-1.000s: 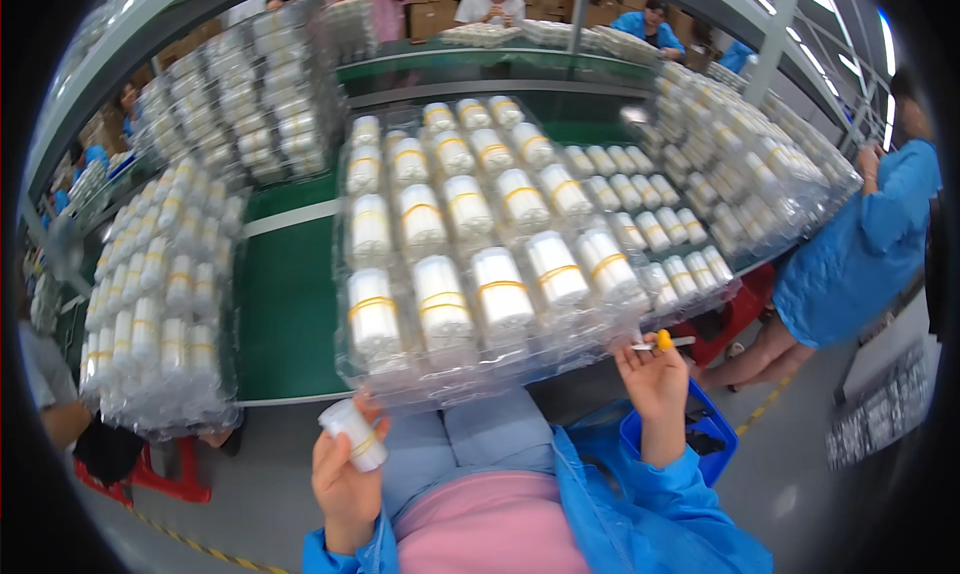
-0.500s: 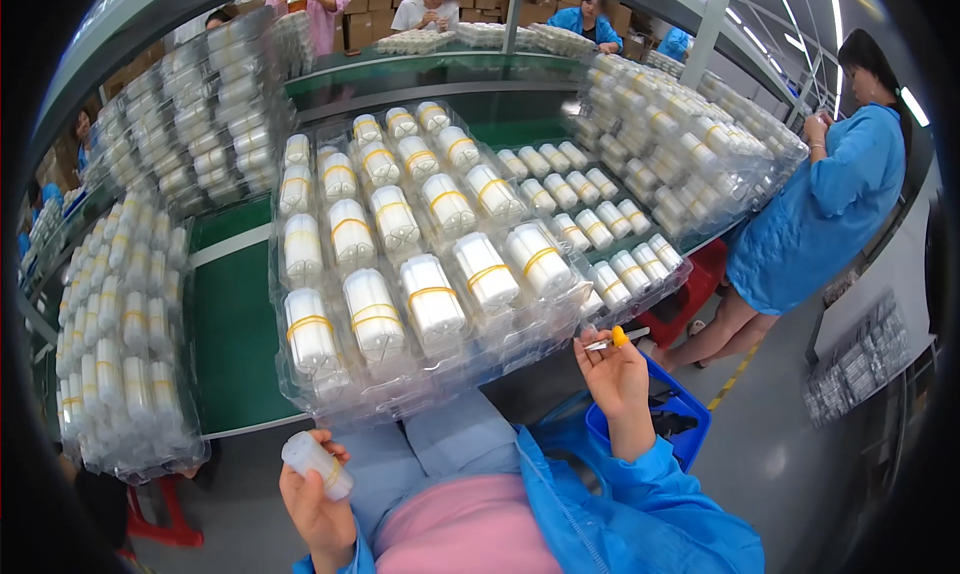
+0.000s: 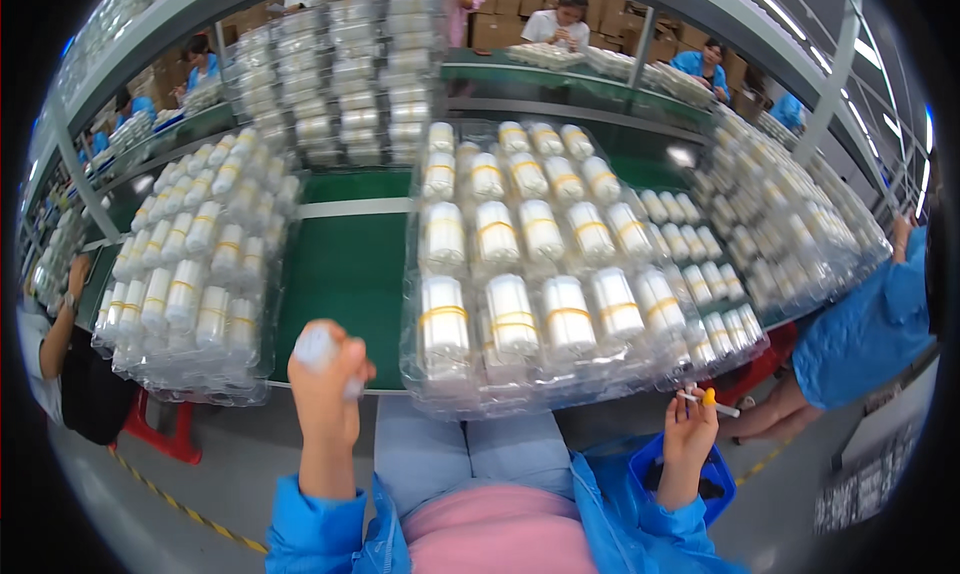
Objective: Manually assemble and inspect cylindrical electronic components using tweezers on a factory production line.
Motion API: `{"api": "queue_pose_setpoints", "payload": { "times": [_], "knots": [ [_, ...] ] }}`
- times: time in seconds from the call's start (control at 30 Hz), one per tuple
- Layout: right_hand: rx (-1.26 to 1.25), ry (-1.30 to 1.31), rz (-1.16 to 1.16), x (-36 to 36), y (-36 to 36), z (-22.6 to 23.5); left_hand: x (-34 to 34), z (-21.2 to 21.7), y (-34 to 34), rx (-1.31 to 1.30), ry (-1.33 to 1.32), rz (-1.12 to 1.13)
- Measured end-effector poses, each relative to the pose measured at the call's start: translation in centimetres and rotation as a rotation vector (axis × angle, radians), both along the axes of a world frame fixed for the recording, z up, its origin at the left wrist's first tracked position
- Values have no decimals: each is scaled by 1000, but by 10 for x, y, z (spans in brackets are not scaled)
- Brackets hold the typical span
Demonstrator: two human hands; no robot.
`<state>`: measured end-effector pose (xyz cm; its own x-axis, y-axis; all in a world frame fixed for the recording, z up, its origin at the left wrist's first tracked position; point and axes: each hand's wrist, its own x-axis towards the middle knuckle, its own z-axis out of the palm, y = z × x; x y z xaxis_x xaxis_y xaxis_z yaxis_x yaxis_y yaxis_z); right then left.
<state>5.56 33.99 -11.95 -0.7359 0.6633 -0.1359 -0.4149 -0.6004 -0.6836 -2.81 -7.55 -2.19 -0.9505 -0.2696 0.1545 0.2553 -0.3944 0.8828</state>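
My left hand [image 3: 328, 384], smeared by motion, is raised over the table's front edge, closed around a whitish bundle [image 3: 316, 346] of tubes that sticks out above the fingers. In my right hand [image 3: 688, 436], fingertips pinch a slim white stick [image 3: 724, 408] with a small yellow piece [image 3: 710, 397] by it; its exact kind is too small to make out. Between the hands stands a stack of clear plastic trays [image 3: 470, 402], its top one holding rows of white tube bundles [image 3: 513, 314] with yellow bands. My right hand is just off that stack's front right corner.
More loaded tray stacks stand at the left [image 3: 180, 304], the back [image 3: 350, 84] and the right [image 3: 790, 214]. Green table surface [image 3: 340, 264] shows left of the middle stack. A blue bin [image 3: 718, 484] sits below my right hand. A person in blue [image 3: 860, 314] stands at the right.
My left hand has risen from my lap to over the table edge with the bundle. The view has turned left, so the trays appear farther right. My right hand keeps the stick.
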Motion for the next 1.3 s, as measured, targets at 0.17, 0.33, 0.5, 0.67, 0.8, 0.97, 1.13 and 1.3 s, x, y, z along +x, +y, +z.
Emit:
{"api": "queue_pose_setpoints", "payload": {
  "times": [0.17,0.33,0.5,0.67,0.8,0.97,1.13,1.3],
  "knots": [
    [-25,-20,-1,-9,3,-4,-123,7,-20,395,-43,-40],
    [-29,-65,-89,-9,9,-9,-248,4,-30,627,-243,-89],
    [-17,-144,-156,-3,17,-17,-337,-5,-22,693,-309,-169],
    [22,-163,-146,-2,15,-10,-404,-30,-39,769,-295,-203],
    [60,-166,-182,-8,13,-1,-410,-24,-29,756,-288,-178],
    [70,-107,-88,-21,3,16,-421,-23,-22,720,-355,-164],
    [125,-164,-108,-36,-15,36,-436,-22,-6,647,-302,-122],
    [1017,-377,-201,-35,-41,53,-479,-57,1,558,-228,-194]
  ]
}}
